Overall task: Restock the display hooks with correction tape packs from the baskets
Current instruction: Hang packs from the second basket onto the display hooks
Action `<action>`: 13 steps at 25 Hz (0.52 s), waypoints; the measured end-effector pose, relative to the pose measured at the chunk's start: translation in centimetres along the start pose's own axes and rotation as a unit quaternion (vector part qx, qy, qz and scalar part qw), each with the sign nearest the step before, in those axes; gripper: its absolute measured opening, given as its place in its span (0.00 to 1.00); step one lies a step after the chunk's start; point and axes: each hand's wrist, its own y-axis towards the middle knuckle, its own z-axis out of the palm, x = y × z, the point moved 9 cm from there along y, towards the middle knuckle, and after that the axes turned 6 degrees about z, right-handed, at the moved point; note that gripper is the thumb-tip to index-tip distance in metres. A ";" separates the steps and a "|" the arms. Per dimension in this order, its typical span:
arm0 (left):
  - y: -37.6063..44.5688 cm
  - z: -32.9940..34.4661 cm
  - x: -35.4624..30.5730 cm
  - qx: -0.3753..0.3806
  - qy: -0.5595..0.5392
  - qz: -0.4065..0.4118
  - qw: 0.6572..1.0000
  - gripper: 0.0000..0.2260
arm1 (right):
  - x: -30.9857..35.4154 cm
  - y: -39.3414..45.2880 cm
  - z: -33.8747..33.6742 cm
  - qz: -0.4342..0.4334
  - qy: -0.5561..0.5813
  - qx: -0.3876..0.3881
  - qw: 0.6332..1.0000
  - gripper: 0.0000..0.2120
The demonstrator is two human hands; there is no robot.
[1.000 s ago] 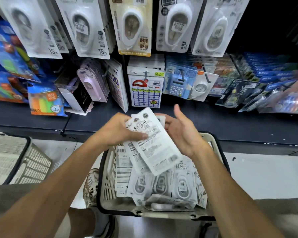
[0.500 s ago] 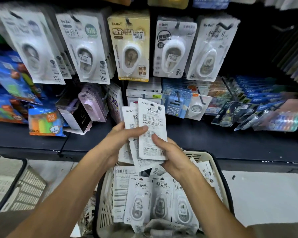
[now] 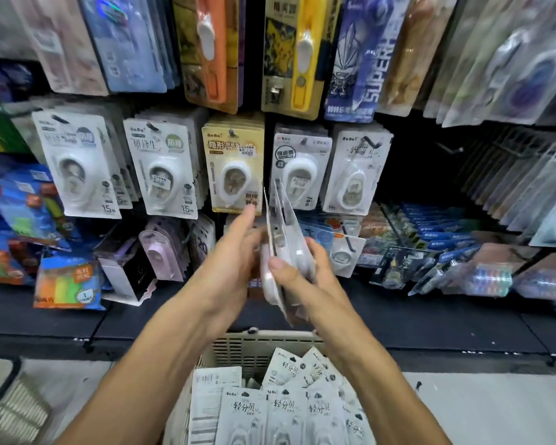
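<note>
A small stack of white correction tape packs (image 3: 281, 239) stands edge-on between my hands, below the display row. My right hand (image 3: 297, 273) grips the stack, thumb curled over its near edge. My left hand (image 3: 235, 255) lies flat against the stack's left side with fingers straight. Below, the cream basket (image 3: 247, 346) holds several more white packs (image 3: 283, 406). On the hooks hang rows of correction tape packs; the rightmost row (image 3: 355, 171) has matching white packs on a black hook (image 3: 371, 142).
Yellow packs (image 3: 233, 162) and other white packs (image 3: 161, 168) hang to the left. Bare black hooks (image 3: 450, 149) stick out at right. A dark shelf (image 3: 430, 319) carries pens and boxes. A second basket (image 3: 10, 409) sits at lower left on the pale floor.
The view has tilted up toward the hooks. Both hands have lifted the stack higher and turned it from flat-facing to edge-on, closer to the hanging rows.
</note>
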 end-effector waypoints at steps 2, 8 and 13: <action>-0.1 1.1 -1.7 0.019 -0.067 0.027 0.997 0.19 | 1.8 -0.4 -1.0 0.006 0.105 0.027 0.994 0.30; -0.6 5.6 0.1 0.012 -0.155 -0.036 0.987 0.28 | 4.4 -1.4 -3.7 -0.036 0.197 -0.079 0.977 0.13; -0.1 7.6 -1.1 0.042 -0.174 -0.045 0.983 0.21 | 7.4 -2.3 -8.4 -0.092 0.141 -0.182 0.969 0.15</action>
